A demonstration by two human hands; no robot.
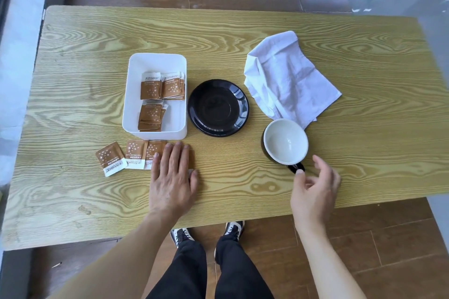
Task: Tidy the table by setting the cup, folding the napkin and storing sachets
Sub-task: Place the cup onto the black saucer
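Note:
A black cup with a white inside (285, 144) stands upright on the table, right of a black saucer (218, 107). My right hand (314, 188) is just below the cup, fingers apart, thumb tip touching its black handle. A crumpled white napkin (288, 75) lies behind the cup. A white box (155, 60) holds several brown sachets. Loose brown sachets (110, 161) lie in a row in front of the box. My left hand (172, 177) rests flat, palm down, over the right end of that row.
The wooden table (73, 201) has its front edge just above my shoes. A glass wall stands at the right and a window at the left. Dark wood floor surrounds the table.

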